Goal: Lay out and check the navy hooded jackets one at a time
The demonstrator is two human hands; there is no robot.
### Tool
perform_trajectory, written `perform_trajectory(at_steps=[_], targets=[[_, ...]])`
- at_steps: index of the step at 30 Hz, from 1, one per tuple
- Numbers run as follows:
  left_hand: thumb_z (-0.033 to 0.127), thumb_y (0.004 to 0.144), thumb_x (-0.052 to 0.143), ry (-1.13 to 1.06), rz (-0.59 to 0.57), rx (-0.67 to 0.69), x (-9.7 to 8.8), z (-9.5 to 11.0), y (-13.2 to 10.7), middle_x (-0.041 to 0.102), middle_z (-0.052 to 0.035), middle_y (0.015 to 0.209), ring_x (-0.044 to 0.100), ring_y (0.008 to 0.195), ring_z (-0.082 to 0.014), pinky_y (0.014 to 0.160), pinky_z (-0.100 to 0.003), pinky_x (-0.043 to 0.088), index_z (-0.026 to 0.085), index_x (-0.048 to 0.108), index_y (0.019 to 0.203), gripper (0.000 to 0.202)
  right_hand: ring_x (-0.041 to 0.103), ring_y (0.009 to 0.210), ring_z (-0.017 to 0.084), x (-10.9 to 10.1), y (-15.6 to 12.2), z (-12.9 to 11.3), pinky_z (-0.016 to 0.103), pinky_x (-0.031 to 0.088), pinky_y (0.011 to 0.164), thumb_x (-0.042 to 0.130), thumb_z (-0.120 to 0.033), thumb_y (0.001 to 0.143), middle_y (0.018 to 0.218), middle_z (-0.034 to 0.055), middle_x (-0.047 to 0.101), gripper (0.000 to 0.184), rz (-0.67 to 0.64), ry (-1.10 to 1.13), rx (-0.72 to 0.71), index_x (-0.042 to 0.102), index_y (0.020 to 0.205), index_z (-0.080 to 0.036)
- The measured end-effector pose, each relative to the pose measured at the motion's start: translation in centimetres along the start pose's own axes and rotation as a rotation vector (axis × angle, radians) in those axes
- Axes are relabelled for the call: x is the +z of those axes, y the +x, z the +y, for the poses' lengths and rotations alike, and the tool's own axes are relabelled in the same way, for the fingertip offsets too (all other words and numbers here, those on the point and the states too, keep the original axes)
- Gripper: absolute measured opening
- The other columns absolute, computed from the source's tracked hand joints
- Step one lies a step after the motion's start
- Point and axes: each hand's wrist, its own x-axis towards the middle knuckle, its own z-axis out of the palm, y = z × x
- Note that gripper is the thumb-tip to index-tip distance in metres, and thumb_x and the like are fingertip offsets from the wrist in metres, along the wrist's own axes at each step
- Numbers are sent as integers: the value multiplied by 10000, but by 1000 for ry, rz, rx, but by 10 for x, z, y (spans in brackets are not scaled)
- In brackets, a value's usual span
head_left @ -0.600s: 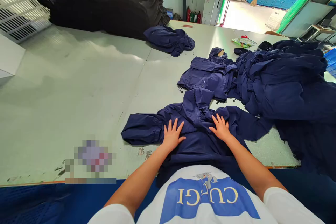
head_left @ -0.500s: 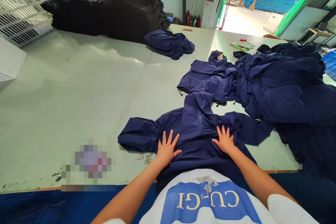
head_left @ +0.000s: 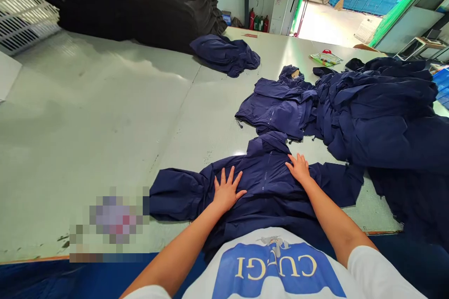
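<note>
A navy blue jacket [head_left: 261,187] lies spread on the pale green table, front side up, with its zipper running up the middle and its collar pointing away from me. Its sleeves stretch out to both sides, and its lower edge is hidden by my body. My left hand [head_left: 226,192] lies flat on the left part of the jacket's chest, fingers spread. On the other side of the zipper, my right hand [head_left: 299,168] rests on the jacket near the shoulder, its fingers stretched out. Neither hand grips anything.
Just beyond lies another navy jacket [head_left: 277,103], touching a large heap of navy garments [head_left: 379,112] at the right. A tall black pile [head_left: 140,9] and a crumpled navy garment [head_left: 226,53] are at the back. A blurred patch covers the table's near left.
Both hands have slid on the jacket, the right one up toward the shoulder. The jacket's collar and sleeves have shifted toward me, and the left sleeve reaches further left.
</note>
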Motion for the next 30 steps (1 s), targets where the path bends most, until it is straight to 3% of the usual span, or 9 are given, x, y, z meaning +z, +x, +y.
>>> perform_trajectory(at_steps=[3,6,8,11,15,19,24,27,30], targets=[[612,929,488,-24,78,30,-2,10,7,190,-116,1670,75,1527,-446,1140,-737,156,298,262,1580,757,198,1519,321,12,-5,-13,555,229,1195,440,-318,992,1622,157,296,544,164,48,-217,426,1522,-194],[596,949,457,-59,141,195,-6,35,32,159,-64,1682,48,1549,-367,1184,-694,85,340,224,1584,723,189,1528,281,31,-10,-39,506,222,1216,489,-369,976,1643,118,262,616,51,83,-443,357,1556,-213],[627,933,465,-76,110,205,-4,48,49,166,-51,1681,42,1547,-380,1168,-722,53,370,276,1565,708,259,1505,274,40,-4,-49,484,258,1206,496,-375,973,1615,133,325,604,-11,118,-418,390,1537,-188],[673,910,467,-80,69,125,7,57,62,158,-73,1679,18,1537,-426,1118,-783,8,362,321,1552,728,426,1403,252,44,18,-50,436,355,1154,460,-307,985,1502,155,488,505,42,211,-305,483,1467,-160],[678,899,486,-76,62,105,16,59,62,134,-92,1682,-10,1532,-445,1099,-801,-29,344,309,1559,761,596,1175,271,35,53,-56,405,472,1008,532,-338,959,1242,171,653,399,99,274,-105,617,1295,-139],[623,898,540,-98,41,91,7,61,60,190,-102,1673,30,1526,-459,1101,-806,16,322,389,1535,720,655,958,246,27,72,-71,358,506,871,659,-376,886,1007,116,702,276,80,335,84,695,1069,-172],[322,971,497,-280,136,164,-25,63,74,480,-66,1542,372,1411,-313,1158,-602,276,269,609,1358,407,637,816,185,25,60,-73,305,511,805,576,-313,912,912,62,693,171,126,523,-56,695,872,-197],[185,966,446,-416,193,244,-43,67,94,570,-72,1460,509,1244,-250,1035,-466,432,242,626,1332,412,644,852,190,21,41,-70,309,517,832,520,-298,935,924,66,705,211,168,630,-196,700,891,-198],[166,940,488,-531,150,294,-52,71,115,681,-97,1287,584,1111,-237,953,-407,471,207,669,1267,375,652,905,197,11,27,-66,321,512,879,493,-272,946,952,63,718,223,180,655,-263,707,934,-207]])
